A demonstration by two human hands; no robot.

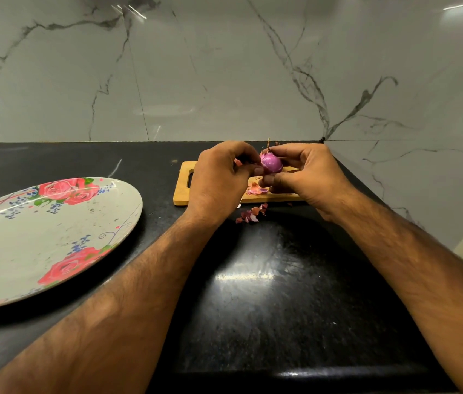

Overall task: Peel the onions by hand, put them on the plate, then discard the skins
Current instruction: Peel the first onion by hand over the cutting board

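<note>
A small purple onion (271,162), mostly peeled and with a dry stalk at its top, is held above a wooden cutting board (182,185). My right hand (307,177) grips the onion from the right, fingers curled round it. From the left, my left hand (221,177) pinches a scrap of skin (237,162) with its fingertips against the onion. Loose reddish skins (256,189) lie on the board, and more skins (250,215) lie on the black counter just in front of it. A large floral plate (25,251) with nothing on it sits at the left.
The black stone counter (267,294) runs to a marble wall (224,66) behind the board. On the right the counter meets a marble side wall (423,172) at an angle. The counter's front edge runs along the bottom of the view.
</note>
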